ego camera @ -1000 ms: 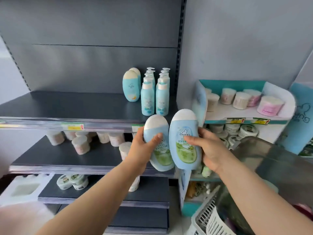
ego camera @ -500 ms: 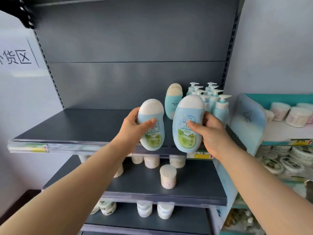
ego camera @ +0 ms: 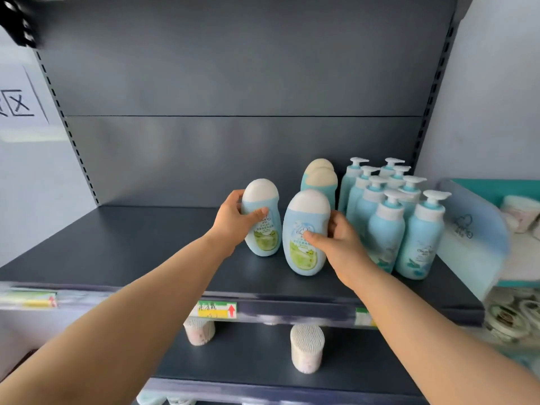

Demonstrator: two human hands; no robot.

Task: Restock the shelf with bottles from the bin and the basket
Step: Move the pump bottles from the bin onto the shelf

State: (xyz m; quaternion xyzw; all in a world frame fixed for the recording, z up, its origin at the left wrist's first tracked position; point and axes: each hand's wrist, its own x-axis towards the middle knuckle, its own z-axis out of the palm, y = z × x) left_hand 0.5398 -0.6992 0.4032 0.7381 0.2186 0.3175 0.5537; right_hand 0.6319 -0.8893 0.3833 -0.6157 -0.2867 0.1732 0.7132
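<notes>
Toward the right end of the dark shelf (ego camera: 131,258), pump bottles (ego camera: 385,229) are ranked in rows, like kept with like. Just left of them, in front of the stocked oval bottles (ego camera: 320,182), two more are held upright with labels forward, seemingly to extend that row. The nearer oval bottle (ego camera: 304,244) is gripped by the right hand (ego camera: 342,244) and the farther oval bottle (ego camera: 261,226) by the left hand (ego camera: 233,220), thumb and fingers curled round each.

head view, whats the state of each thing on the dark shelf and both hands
left hand, grips left bottle
right hand, grips right bottle
left bottle, upright, base at the shelf
right bottle, upright, base at the shelf
oval bottles behind, standing, untouched
pump bottles, standing in rows
</notes>
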